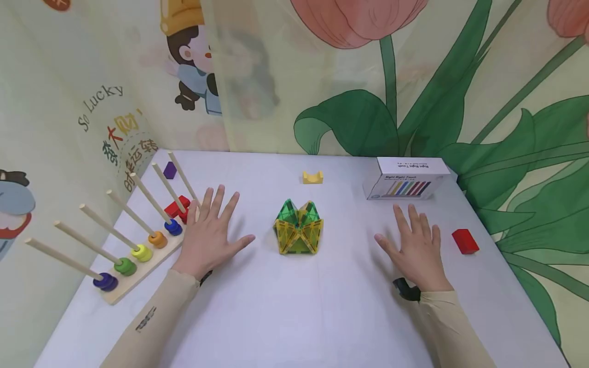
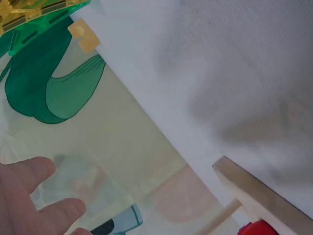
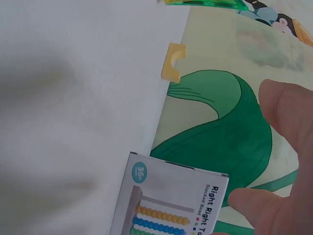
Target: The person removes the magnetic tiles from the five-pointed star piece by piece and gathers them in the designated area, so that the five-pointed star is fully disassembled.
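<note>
My left hand is held palm down with its fingers spread, holding nothing. Just left of it stands a wooden bead rack with several upright pegs and coloured beads low on them. Part of the rack's far end is hidden behind that hand. Also palm down and spread, my right hand holds nothing, in front of a white cardboard box with coloured beads printed on it. Between the hands sits a crown-like shape of yellow and green see-through magnetic tiles. Neither hand touches it.
A yellow arch block lies behind the tile shape. To the right is a red block. Red pieces and a purple block lie by the rack's far end. Printed curtains border the white table.
</note>
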`<state>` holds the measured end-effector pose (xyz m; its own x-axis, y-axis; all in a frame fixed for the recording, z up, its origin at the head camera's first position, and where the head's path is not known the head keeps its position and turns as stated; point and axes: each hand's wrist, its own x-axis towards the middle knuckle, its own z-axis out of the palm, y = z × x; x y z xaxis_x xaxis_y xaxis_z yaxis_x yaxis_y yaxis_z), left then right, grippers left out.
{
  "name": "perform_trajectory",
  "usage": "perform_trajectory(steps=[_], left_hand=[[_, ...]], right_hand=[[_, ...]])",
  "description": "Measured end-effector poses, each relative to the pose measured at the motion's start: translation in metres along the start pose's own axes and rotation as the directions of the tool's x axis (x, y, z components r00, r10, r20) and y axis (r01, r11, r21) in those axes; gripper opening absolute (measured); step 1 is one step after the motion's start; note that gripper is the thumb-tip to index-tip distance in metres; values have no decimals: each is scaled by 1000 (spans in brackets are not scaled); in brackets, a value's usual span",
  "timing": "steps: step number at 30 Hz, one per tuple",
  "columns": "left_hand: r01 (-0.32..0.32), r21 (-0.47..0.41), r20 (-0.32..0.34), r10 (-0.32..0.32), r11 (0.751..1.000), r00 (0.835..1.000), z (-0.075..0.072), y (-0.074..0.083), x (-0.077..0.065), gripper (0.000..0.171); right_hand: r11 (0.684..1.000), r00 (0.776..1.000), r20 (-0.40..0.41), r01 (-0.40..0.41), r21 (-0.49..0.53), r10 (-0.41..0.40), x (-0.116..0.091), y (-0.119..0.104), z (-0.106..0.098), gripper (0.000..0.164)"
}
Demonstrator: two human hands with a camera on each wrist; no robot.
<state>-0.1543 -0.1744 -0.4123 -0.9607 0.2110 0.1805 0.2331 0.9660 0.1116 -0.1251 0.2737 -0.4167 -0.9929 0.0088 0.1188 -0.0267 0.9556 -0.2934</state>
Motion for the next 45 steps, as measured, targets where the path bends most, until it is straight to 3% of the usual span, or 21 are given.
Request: perform_trajectory(steps=[8, 13, 21, 26, 30, 32, 38, 45], left_hand=[[-68, -19, 20, 68, 998, 997, 6, 10, 8, 112], [-118, -58, -2, 118, 991, 993, 9, 17, 14, 112], [-239, -152, -27, 237, 959, 971, 12, 29, 23, 109], [-350, -199, -39, 349, 916, 936, 7, 35, 29, 101], [-429, -287, 7, 450, 856, 893, 7, 41, 34, 90], [-443, -312, 45, 479, 840, 877, 7, 44, 38, 84], [-451, -326, 127, 511, 831, 850, 6, 56, 50, 73], [-509, -259, 142, 554, 821, 820, 5, 67, 58, 64]], right_hand=[[999, 999, 8, 39, 14, -39, 0, -9, 10, 93], [997, 998, 27, 61, 43, -62, 3, -23, 15, 89], [986, 990, 25, 132, 101, -135, -1, -54, 32, 82], [972, 982, 4, 185, 144, -187, -5, -72, 41, 70], [966, 978, -7, 209, 154, -210, -11, -83, 47, 56], [959, 974, -25, 224, 172, -223, -13, -89, 50, 49], [923, 962, -91, 274, 269, -259, -15, -104, 58, 38], [885, 935, -188, 346, 311, -300, -12, -119, 65, 30]])
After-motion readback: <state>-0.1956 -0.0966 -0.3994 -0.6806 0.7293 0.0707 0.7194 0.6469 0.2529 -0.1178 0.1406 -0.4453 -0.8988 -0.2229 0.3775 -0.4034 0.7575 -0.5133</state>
